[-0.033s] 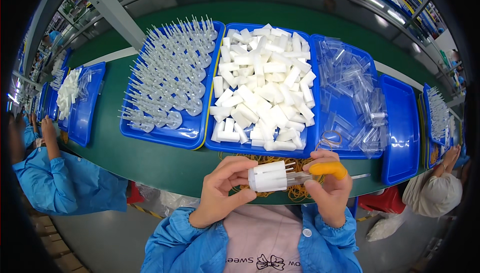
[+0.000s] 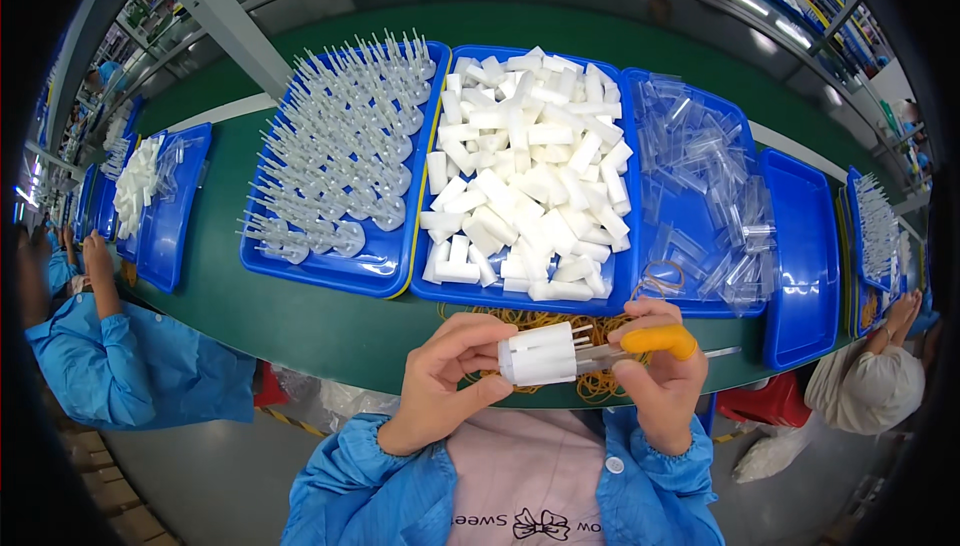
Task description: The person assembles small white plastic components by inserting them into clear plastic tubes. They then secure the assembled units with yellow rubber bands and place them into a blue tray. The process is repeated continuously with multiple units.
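Observation:
Between thumb and fingers, my left hand (image 2: 446,378) grips a clear plastic base with prongs, fitted with white foam pieces (image 2: 540,356). Thin prong tips (image 2: 582,334) stick out on its right side. My right hand (image 2: 662,376) wears a yellow finger cot (image 2: 662,340) and pinches a clear plastic tube (image 2: 598,354). The tube lies level, its left end against the foam assembly; whether that end is around a prong I cannot tell. A thin, pale rod-like end (image 2: 722,352) shows right of my right hand. Both hands are above the table's front edge.
Beyond my hands stand blue trays with upright pronged bases (image 2: 340,146), white foam pieces (image 2: 530,176) and clear tubes (image 2: 700,176). A bare blue tray (image 2: 803,256) is at the right. Yellow-brown rubber bands (image 2: 600,386) lie beneath my hands. Co-workers sit at both sides.
The foam assembly and my fingers have shifted very slightly to the right. Otherwise nothing visibly differs.

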{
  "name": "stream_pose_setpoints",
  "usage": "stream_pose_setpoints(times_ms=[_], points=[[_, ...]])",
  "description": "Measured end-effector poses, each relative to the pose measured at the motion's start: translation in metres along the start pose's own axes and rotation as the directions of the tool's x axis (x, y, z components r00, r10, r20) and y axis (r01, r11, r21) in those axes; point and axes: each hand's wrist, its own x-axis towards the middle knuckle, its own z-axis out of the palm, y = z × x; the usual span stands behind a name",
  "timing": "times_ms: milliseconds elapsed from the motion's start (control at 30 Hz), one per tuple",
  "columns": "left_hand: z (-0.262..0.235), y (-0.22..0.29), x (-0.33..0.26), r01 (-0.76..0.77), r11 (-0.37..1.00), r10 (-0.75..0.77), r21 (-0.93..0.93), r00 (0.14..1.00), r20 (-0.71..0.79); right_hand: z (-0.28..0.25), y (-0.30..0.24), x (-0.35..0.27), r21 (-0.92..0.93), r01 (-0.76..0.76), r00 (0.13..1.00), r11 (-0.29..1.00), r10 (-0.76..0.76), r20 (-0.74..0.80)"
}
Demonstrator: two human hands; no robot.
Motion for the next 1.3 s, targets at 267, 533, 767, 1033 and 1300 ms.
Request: stream_pose_setpoints(times_ms=[267,533,767,1033,1300], points=[[0.008,0.001,0.000,0.043,0.992,-0.042,-0.123,0.999,0.009,0.005,-0.001,-0.008,-0.103,0.136,0.991,0.985,-0.137,-0.003],[0.012,-0.002,-0.003,0.028,0.997,-0.026,-0.070,0.999,0.028,0.015,0.000,-0.013,-0.031,0.097,0.995,0.995,-0.096,0.012],[0.013,0.001,0.001,0.140,0.983,-0.142,-0.117,0.990,-0.010,0.000,-0.009,0.006,-0.070,0.084,0.988,0.994,-0.074,0.134],[0.006,0.000,0.003,0.102,0.989,-0.108,-0.107,0.992,-0.058,-0.074,0.022,0.063,-0.765,0.233,0.968,0.601,-0.223,0.119],[0.008,-0.001,0.005,0.091,0.991,-0.096,-0.097,0.994,-0.050,-0.063,0.042,0.086,-0.954,0.139,0.987,0.267,-0.122,0.109]])
